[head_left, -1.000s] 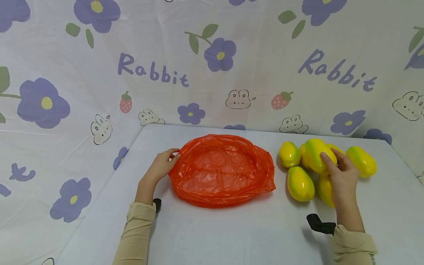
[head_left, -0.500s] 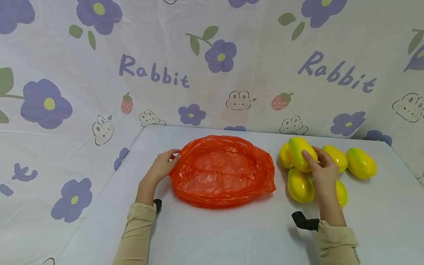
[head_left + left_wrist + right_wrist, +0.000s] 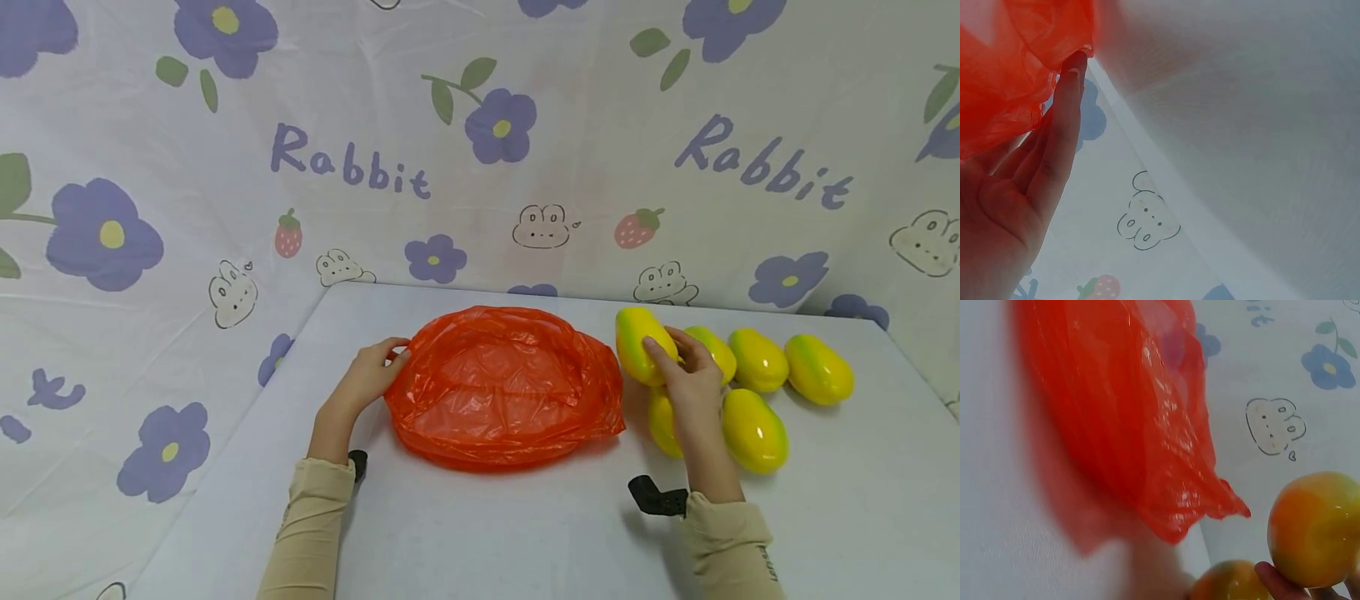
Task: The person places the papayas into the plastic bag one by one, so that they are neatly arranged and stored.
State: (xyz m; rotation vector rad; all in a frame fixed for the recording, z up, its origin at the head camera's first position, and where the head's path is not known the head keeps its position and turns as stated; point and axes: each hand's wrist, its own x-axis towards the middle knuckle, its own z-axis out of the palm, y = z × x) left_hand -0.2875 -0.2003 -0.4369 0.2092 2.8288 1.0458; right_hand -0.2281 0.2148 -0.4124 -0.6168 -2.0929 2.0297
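In the head view my right hand [image 3: 693,379] grips a glossy yellow-green papaya [image 3: 637,343] beside the bag's right end. Several similar papayas [image 3: 755,431] lie behind and around that hand; one is partly covered by the forearm. A red plastic bag [image 3: 498,400] stands wide-mouthed on the table, its inner bottom visible. At its left rim my left hand [image 3: 367,372] pinches the film between thumb and fingers. The left wrist view shows the left fingertips against the red film. In the right wrist view, the held papaya [image 3: 1316,528] is apart from the bag's crumpled corner [image 3: 1175,519].
The white table [image 3: 510,533] meets a printed cloth backdrop [image 3: 600,150] at its back edge. Farthest right lies another papaya [image 3: 820,369]. A black piece [image 3: 657,496] sticks out at the right cuff, a smaller one [image 3: 358,464] at the left cuff.
My right hand has moved left with the papaya, from the middle of the fruit group to beside the bag. The left hand and the bag have stayed in place.
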